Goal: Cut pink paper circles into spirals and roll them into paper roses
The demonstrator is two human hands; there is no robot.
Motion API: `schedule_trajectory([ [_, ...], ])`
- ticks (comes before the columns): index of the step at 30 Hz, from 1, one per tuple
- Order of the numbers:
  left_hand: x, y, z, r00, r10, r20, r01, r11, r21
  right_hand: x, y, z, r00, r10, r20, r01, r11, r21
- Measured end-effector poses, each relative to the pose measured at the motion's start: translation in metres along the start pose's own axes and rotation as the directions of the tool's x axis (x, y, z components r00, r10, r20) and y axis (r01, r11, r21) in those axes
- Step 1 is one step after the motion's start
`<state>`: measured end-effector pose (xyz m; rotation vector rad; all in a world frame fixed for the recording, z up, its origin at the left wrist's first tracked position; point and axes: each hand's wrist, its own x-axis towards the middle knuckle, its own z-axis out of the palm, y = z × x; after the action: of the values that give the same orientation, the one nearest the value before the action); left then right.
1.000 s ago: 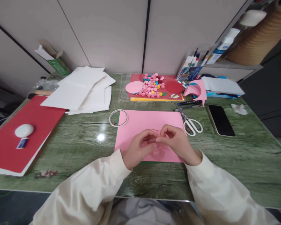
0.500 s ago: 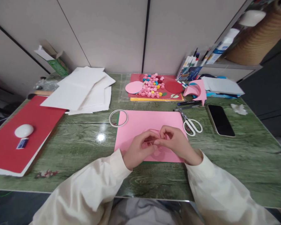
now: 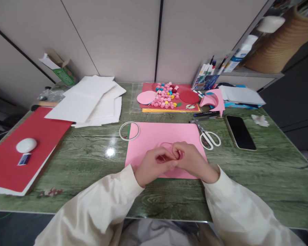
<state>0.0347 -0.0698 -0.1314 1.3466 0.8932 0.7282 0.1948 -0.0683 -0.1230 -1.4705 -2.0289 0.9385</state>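
Note:
Over a pink paper sheet (image 3: 141, 140), my left hand (image 3: 154, 165) and my right hand (image 3: 193, 162) meet with fingertips pinched together. Between them is a thin curling pink paper strip (image 3: 165, 145), its loop showing just beyond the fingers. The part within the fingertips is mostly hidden. A roll of white tape (image 3: 121, 131) overlaps the sheet's upper left corner. White-handled scissors (image 3: 207, 139) lie at the sheet's right edge.
Behind lie small rolled paper flowers (image 3: 164, 99), a pink paper disc (image 3: 146, 97) and a pink paper offcut (image 3: 217, 100). A phone (image 3: 240, 132) rests at right. White sheets (image 3: 79, 99) and red paper (image 3: 28, 160) with a white egg-shaped object (image 3: 26, 145) are at left.
My hands have drawn closer together, and my fingers now close more tightly round the paper strip. The view has shifted slightly; the things on the table stay put.

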Motion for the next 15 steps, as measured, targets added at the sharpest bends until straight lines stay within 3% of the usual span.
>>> schedule_trajectory([
  [10,0.0032,-0.0053,-0.0038,0.991,-0.118,0.07,0.121,0.992,-0.036,0.0001,0.0032,0.0005,0.962,-0.272,0.02,0.272,0.954,-0.127],
  [15,0.0053,-0.0061,-0.0059,0.986,-0.15,0.069,0.148,0.989,0.028,0.0017,0.005,-0.001,0.945,-0.325,0.029,0.324,0.927,-0.188],
])
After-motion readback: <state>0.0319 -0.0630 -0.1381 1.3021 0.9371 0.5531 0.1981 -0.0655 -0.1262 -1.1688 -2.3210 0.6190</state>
